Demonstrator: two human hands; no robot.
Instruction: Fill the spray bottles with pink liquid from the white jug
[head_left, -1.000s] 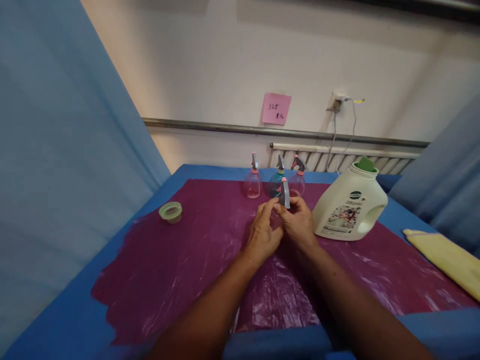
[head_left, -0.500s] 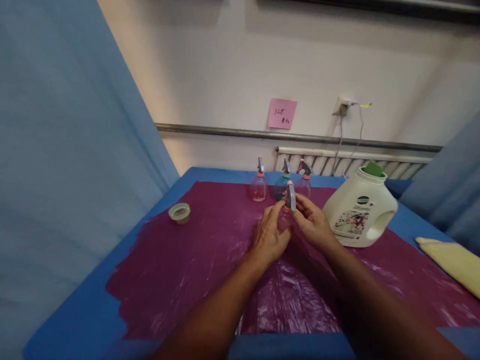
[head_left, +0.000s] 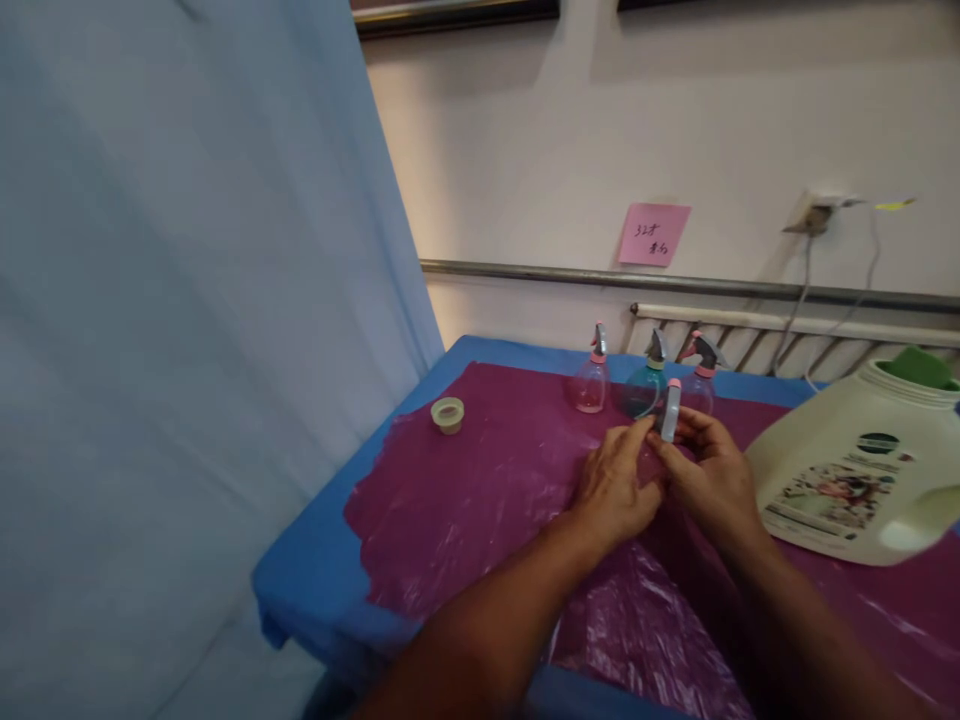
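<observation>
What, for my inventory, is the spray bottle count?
4: left bottle, teal bottle, right bottle at back; held bottle between left hand and right hand. Others may be hidden.

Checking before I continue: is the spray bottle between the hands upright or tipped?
Upright: the held spray bottle has its gray trigger head on top.

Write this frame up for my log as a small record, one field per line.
Left hand: around the held spray bottle
Right hand: at the base of its grey spray head
Behind: clear bottle, teal bottle, pink-collared bottle, all upright
Jug: cream, right of the hands, green piece in its mouth
Tub: small, pale green, to the left
Surface: purple sheet over blue cover
Wall: pink note, handwritten
Held liquid level: hidden
</observation>
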